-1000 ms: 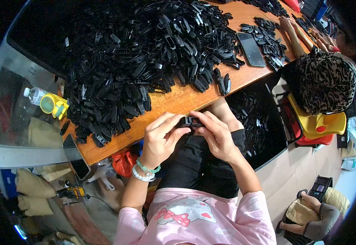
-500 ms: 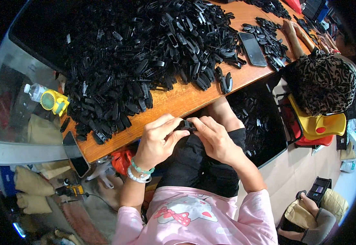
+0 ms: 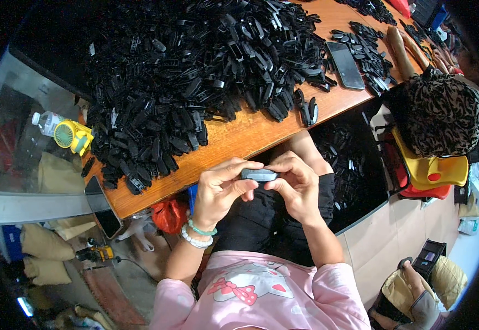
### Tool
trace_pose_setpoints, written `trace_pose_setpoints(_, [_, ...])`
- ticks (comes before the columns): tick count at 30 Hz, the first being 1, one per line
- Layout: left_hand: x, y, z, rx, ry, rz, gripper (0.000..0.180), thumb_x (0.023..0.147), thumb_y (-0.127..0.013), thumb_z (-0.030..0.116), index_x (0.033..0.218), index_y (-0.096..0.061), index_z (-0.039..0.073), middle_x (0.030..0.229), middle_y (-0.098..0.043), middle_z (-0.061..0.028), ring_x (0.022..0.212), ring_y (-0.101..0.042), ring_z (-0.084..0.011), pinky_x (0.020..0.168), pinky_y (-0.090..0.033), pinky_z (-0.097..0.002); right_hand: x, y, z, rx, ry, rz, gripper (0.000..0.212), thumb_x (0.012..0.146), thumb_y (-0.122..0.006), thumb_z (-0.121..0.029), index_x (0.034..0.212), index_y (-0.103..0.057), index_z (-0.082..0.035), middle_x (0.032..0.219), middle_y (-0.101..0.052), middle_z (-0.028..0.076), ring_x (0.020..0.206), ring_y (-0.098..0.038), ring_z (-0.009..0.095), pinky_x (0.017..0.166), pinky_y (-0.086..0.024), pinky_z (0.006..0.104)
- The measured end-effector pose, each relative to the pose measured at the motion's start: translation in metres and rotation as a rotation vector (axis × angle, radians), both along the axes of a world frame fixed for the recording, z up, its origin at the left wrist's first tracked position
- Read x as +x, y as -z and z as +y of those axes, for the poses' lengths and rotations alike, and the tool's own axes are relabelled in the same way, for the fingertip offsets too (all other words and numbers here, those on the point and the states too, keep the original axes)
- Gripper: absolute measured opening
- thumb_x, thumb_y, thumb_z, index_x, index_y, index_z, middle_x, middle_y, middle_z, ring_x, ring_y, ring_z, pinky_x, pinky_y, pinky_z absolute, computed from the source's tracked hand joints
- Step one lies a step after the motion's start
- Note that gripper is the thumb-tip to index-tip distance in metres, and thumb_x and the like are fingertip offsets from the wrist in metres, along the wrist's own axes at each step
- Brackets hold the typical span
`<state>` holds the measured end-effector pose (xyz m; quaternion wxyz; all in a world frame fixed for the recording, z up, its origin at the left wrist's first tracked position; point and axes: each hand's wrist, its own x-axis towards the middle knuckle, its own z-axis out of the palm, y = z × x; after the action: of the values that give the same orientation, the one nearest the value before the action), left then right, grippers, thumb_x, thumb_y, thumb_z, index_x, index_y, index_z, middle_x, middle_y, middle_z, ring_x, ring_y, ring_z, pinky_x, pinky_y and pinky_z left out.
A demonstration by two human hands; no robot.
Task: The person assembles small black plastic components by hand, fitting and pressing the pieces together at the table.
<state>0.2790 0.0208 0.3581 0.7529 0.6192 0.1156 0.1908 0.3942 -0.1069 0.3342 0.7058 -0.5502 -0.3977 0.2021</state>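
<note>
Between my two hands, above my lap and just off the table's edge, is a small elongated black plastic piece with rounded ends and a smooth greyish face. My left hand pinches its left end between thumb and fingers. The right end is gripped the same way by my right hand. A large heap of similar black plastic pieces covers much of the wooden table. A couple of loose pieces lie by the table's front edge, right of the heap.
A dark phone lies right of the heap; another phone rests at the left corner. A yellow fan and bottle stand at left. A container of black pieces sits below the table. A co-worker sits at right.
The black piece has been turned so that its long smooth face shows. My right hand has drawn in more upright, and both hands now hold the piece by its ends.
</note>
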Motion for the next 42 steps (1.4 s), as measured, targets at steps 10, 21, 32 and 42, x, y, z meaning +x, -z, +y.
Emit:
trace_pose_setpoints(10, [0.062, 0.014, 0.085, 1.454, -0.522, 0.335, 0.012, 0.081, -0.058, 0.008, 0.089, -0.063, -0.001, 0.084, -0.059, -0.0122, 0.069, -0.062, -0.0292, 0.058, -0.05, -0.0385, -0.003, 0.035, 0.009, -0.297, -0.12, -0.056, 0.026, 0.08, -0.067, -0.006, 0.103, -0.059, 0.002, 0.087, -0.059, 0.012, 0.075, -0.061, 0.017, 0.067, -0.049, 0.0277])
trace_pose_setpoints(21, [0.071, 0.012, 0.093, 1.567, -0.325, 0.381, 0.009, 0.079, -0.059, 0.006, 0.084, -0.063, 0.0, 0.079, -0.061, -0.0178, 0.061, -0.061, -0.0312, 0.055, -0.05, -0.0395, 0.021, 0.043, 0.116, -0.375, 0.359, -0.813, 0.013, 0.073, -0.055, -0.006, 0.084, -0.06, 0.0, 0.079, -0.05, 0.014, 0.079, -0.051, 0.031, 0.063, -0.04, 0.0419])
trace_pose_setpoints(32, [-0.009, 0.02, 0.038, -0.005, -0.081, 0.119, 0.037, 0.087, -0.06, 0.005, 0.122, -0.05, 0.002, 0.093, -0.06, -0.0056, 0.062, -0.048, -0.0044, 0.052, -0.04, -0.017, 0.021, 0.016, 0.055, -0.225, 0.24, -0.004, 0.027, 0.081, -0.061, 0.004, 0.107, -0.056, 0.001, 0.086, -0.058, 0.009, 0.068, -0.06, 0.017, 0.063, -0.051, 0.0299])
trace_pose_setpoints(42, [-0.021, 0.023, 0.005, 0.317, -0.255, 0.147, 0.031, 0.082, -0.063, 0.001, 0.112, -0.057, -0.005, 0.08, -0.062, -0.0079, 0.06, -0.057, -0.0101, 0.055, -0.045, -0.0222, -0.003, -0.001, 0.015, -0.013, -0.227, 0.192, 0.041, 0.091, -0.051, -0.008, 0.13, -0.045, 0.001, 0.117, -0.059, 0.014, 0.11, -0.054, 0.021, 0.096, -0.039, 0.0334])
